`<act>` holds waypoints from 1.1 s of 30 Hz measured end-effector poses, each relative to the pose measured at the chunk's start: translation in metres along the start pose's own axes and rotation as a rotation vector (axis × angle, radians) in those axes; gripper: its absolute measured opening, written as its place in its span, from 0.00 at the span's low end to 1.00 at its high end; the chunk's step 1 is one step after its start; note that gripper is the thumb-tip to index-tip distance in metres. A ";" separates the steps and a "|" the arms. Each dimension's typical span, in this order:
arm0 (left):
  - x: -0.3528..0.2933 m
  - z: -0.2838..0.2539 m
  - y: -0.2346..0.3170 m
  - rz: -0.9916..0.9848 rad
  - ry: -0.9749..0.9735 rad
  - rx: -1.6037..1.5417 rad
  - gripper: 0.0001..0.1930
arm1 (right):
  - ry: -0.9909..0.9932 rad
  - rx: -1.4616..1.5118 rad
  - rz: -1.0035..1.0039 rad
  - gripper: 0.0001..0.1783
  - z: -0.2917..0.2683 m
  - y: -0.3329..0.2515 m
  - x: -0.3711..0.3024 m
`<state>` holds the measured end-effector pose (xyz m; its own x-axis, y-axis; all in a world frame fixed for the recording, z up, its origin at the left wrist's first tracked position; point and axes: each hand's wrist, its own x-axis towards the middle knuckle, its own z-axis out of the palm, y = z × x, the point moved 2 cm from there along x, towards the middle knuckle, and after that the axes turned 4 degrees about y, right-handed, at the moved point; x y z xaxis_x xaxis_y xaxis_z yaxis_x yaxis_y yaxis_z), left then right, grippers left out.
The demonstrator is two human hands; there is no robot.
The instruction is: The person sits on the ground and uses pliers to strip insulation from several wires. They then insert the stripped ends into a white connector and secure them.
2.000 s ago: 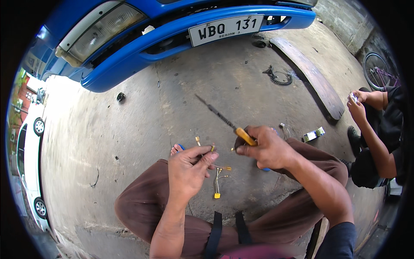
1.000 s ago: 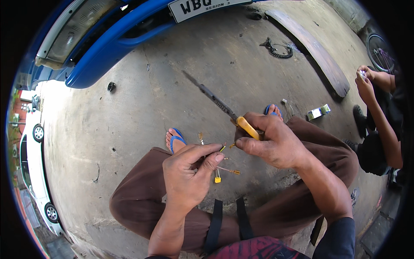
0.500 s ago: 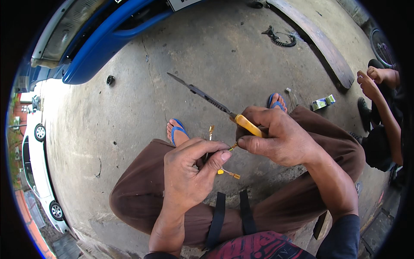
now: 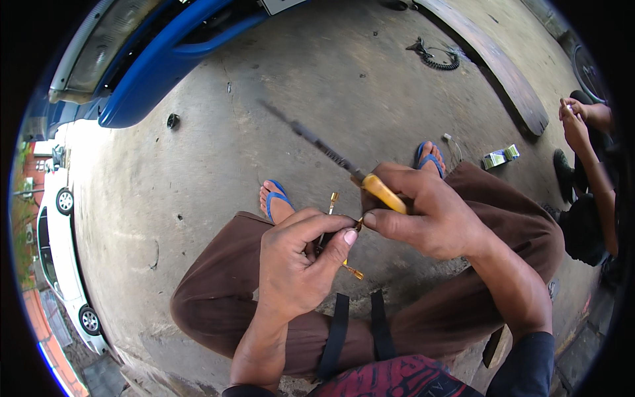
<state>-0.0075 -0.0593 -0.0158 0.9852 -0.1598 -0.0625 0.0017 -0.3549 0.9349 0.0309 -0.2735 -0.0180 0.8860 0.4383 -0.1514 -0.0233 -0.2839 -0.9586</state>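
Note:
My left hand [image 4: 301,258] is closed, thumb and forefinger pinching the end of a thin wire with a small brass terminal [image 4: 359,225] at its tip. Two more wires with brass crimp terminals stick out around this hand, one terminal [image 4: 334,197] above the fingers and another [image 4: 355,272] below the thumb. My right hand [image 4: 423,215] is wrapped round the yellow handle of a knife [image 4: 383,193]. Its long, narrow dark blade has a toothed edge and points up and left, slightly blurred. The right thumb meets the pinched terminal, close to the left fingertips.
A blue vehicle's bumper [image 4: 198,49] fills the upper left. A coiled black cable [image 4: 440,63] and a wooden plank [image 4: 496,66] lie farther off. By my right foot are a small box [image 4: 501,157] and a white connector [image 4: 448,137]. Another person's hands [image 4: 574,112] show at the right edge.
My left hand has shifted slightly right with the wires, and the terminals have tilted. The knife has stayed near its place, its blade now blurred. The other person's hands have come together.

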 end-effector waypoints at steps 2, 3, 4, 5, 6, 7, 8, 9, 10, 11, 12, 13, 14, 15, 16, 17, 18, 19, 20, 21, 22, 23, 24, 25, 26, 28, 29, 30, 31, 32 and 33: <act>0.002 -0.006 0.000 -0.008 0.044 -0.118 0.08 | 0.073 -0.020 0.019 0.20 -0.002 0.000 -0.005; 0.003 -0.010 0.000 -0.014 0.083 -0.199 0.09 | 0.132 -0.051 0.016 0.20 -0.006 -0.001 -0.009; 0.004 -0.016 0.001 -0.025 0.126 -0.286 0.10 | 0.206 -0.112 -0.002 0.21 -0.010 -0.001 -0.014; 0.005 -0.023 0.003 -0.031 0.149 -0.319 0.10 | 0.258 -0.323 -0.147 0.20 -0.013 -0.001 -0.014; 0.005 -0.031 0.005 -0.044 0.176 -0.359 0.11 | 0.307 -0.446 -0.317 0.19 -0.014 -0.002 -0.016; 0.006 -0.038 0.007 -0.056 0.203 -0.401 0.11 | 0.321 -0.534 -0.376 0.19 -0.015 0.000 -0.018; 0.006 -0.045 0.009 -0.048 0.231 -0.444 0.11 | 0.261 -0.539 -0.389 0.18 -0.013 0.004 -0.018; 0.007 -0.049 0.010 -0.041 0.256 -0.490 0.11 | 0.238 -0.581 -0.407 0.17 -0.010 0.008 -0.020; 0.008 -0.054 0.011 -0.035 0.275 -0.538 0.11 | 0.217 -0.625 -0.420 0.17 -0.007 0.011 -0.021; 0.007 -0.058 0.012 -0.023 0.276 -0.529 0.12 | 0.216 -0.640 -0.448 0.18 -0.004 0.014 -0.021; 0.007 -0.061 0.012 -0.014 0.274 -0.523 0.12 | 0.214 -0.658 -0.471 0.19 0.000 0.016 -0.021; 0.006 -0.062 0.011 -0.006 0.272 -0.525 0.12 | 0.212 -0.669 -0.491 0.20 0.001 0.018 -0.022; 0.006 -0.061 0.010 -0.016 0.252 -0.518 0.12 | 0.211 -0.686 -0.492 0.20 0.002 0.018 -0.022; 0.006 -0.061 0.008 -0.025 0.232 -0.517 0.12 | 0.212 -0.696 -0.491 0.21 0.003 0.018 -0.023; 0.006 -0.059 0.007 -0.034 0.209 -0.517 0.12 | 0.214 -0.707 -0.488 0.23 0.002 0.018 -0.023; 0.006 -0.056 0.006 -0.028 0.199 -0.530 0.11 | 0.210 -0.715 -0.495 0.23 0.002 0.016 -0.023; 0.005 -0.054 0.005 -0.021 0.193 -0.539 0.11 | 0.205 -0.721 -0.507 0.24 0.002 0.015 -0.023; 0.005 -0.053 0.006 -0.009 0.189 -0.544 0.11 | 0.195 -0.730 -0.510 0.25 0.002 0.014 -0.022; 0.004 -0.052 0.006 -0.008 0.188 -0.560 0.10 | 0.207 -0.725 -0.530 0.26 0.002 0.012 -0.021; 0.004 -0.051 0.006 -0.008 0.186 -0.578 0.10 | 0.211 -0.726 -0.535 0.26 0.002 0.011 -0.021; 0.004 -0.051 0.007 -0.005 0.188 -0.600 0.10 | 0.205 -0.738 -0.530 0.27 0.002 0.011 -0.020; 0.004 -0.051 0.007 -0.012 0.180 -0.602 0.10 | 0.213 -0.737 -0.536 0.27 0.002 0.011 -0.020; 0.004 -0.052 0.007 -0.016 0.177 -0.606 0.09 | 0.213 -0.744 -0.535 0.26 0.001 0.011 -0.020; 0.003 -0.052 0.008 -0.012 0.173 -0.613 0.09 | 0.218 -0.749 -0.530 0.26 0.001 0.011 -0.021; 0.003 -0.053 0.008 -0.037 0.163 -0.599 0.09 | 0.209 -0.755 -0.523 0.26 0.000 0.011 -0.022; 0.003 -0.054 0.008 -0.063 0.142 -0.577 0.09 | 0.203 -0.762 -0.504 0.25 -0.002 0.012 -0.024; 0.003 -0.055 0.007 -0.071 0.134 -0.578 0.09 | 0.191 -0.772 -0.500 0.25 -0.003 0.012 -0.024; 0.002 -0.055 0.007 -0.074 0.127 -0.579 0.09 | 0.178 -0.781 -0.495 0.24 -0.003 0.012 -0.025; 0.002 -0.055 0.007 -0.082 0.124 -0.577 0.08 | 0.158 -0.794 -0.481 0.24 -0.004 0.012 -0.025; 0.002 -0.056 0.008 -0.040 0.137 -0.532 0.08 | 0.164 -0.787 -0.492 0.24 -0.004 0.011 -0.025; 0.002 -0.055 0.008 -0.003 0.154 -0.484 0.08 | 0.162 -0.784 -0.494 0.24 -0.004 0.011 -0.025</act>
<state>0.0040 -0.0115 0.0112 0.9988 -0.0091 -0.0474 0.0481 0.1182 0.9918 0.0104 -0.2904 -0.0236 0.7675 0.5548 0.3211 0.6385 -0.6166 -0.4606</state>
